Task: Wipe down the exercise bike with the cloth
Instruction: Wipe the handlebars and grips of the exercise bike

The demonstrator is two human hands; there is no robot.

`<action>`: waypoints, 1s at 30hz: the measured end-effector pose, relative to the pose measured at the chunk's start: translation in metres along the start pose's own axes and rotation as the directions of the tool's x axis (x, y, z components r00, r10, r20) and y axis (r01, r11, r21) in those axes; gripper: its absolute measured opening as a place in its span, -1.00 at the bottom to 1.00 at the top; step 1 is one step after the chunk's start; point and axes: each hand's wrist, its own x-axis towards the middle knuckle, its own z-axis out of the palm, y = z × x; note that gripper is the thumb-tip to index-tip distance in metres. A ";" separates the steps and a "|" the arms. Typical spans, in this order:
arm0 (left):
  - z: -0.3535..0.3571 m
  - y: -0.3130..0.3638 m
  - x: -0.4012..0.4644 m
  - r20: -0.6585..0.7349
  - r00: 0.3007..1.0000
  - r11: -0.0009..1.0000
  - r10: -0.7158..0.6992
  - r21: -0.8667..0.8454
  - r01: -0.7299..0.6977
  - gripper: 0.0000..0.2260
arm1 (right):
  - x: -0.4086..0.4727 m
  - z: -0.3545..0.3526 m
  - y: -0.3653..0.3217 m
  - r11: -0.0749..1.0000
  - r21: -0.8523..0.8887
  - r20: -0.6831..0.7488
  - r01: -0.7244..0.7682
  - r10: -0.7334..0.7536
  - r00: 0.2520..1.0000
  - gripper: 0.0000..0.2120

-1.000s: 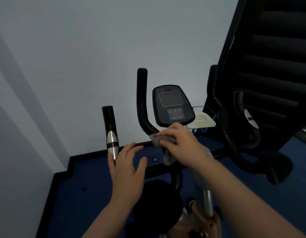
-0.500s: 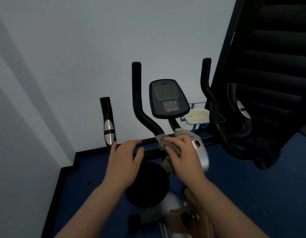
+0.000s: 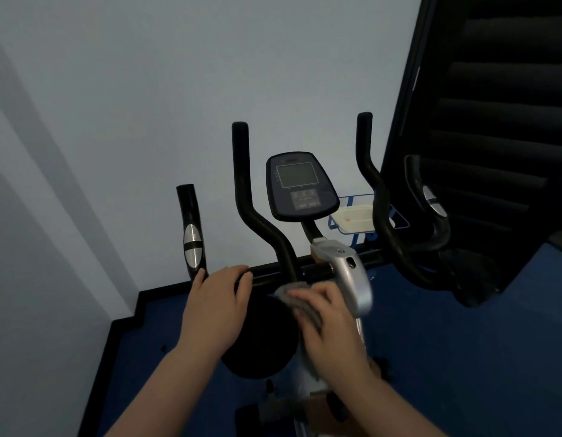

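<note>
The exercise bike stands in front of me, with black handlebars, a silver stem and a dark console on top. My right hand presses a grey cloth against the stem just below the handlebar junction, fingers curled over the cloth. Over the left handlebar bar lies my left hand, fingers relaxed, next to the upright grip with the silver sensor. The black flywheel cover sits below both hands.
A pale wall is straight ahead and to the left. A dark staircase rises on the right, close to the right handlebar. A white tray in a blue wire rack sits behind the console. The floor is blue with a black skirting edge.
My right hand with the cloth has slid down from just under the console to lower on the stem. The left hand stays on the left bar. The view has tilted downward.
</note>
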 end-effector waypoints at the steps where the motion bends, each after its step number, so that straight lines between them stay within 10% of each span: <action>1: 0.000 0.001 0.000 -0.012 1.000 1.000 -0.001 0.001 0.001 -0.67 | -0.007 -0.004 0.001 1.000 0.011 0.035 0.003 -0.003 0.999 -0.72; 7: 0.001 0.005 -0.002 -0.050 0.998 0.999 -0.023 0.042 0.025 -0.67 | 0.050 -0.027 0.002 0.979 -0.204 -0.143 -0.027 -0.003 0.990 -0.74; 17: 0.003 -0.004 -0.001 -0.020 0.992 0.983 -0.123 -0.140 0.119 -0.68 | 0.069 -0.024 0.017 0.839 -0.541 0.017 -0.060 0.082 0.997 -0.76; 23: 0.001 -0.004 -0.004 0.008 0.988 0.971 -0.154 -0.187 0.152 -0.70 | 0.068 -0.013 0.007 0.935 -0.292 0.059 -0.204 0.230 0.971 -0.73; 30: 0.003 -0.006 -0.004 0.052 0.980 0.957 -0.194 -0.208 0.200 -0.67 | 0.086 -0.011 0.000 0.876 -0.455 0.016 -0.161 0.189 0.982 -0.75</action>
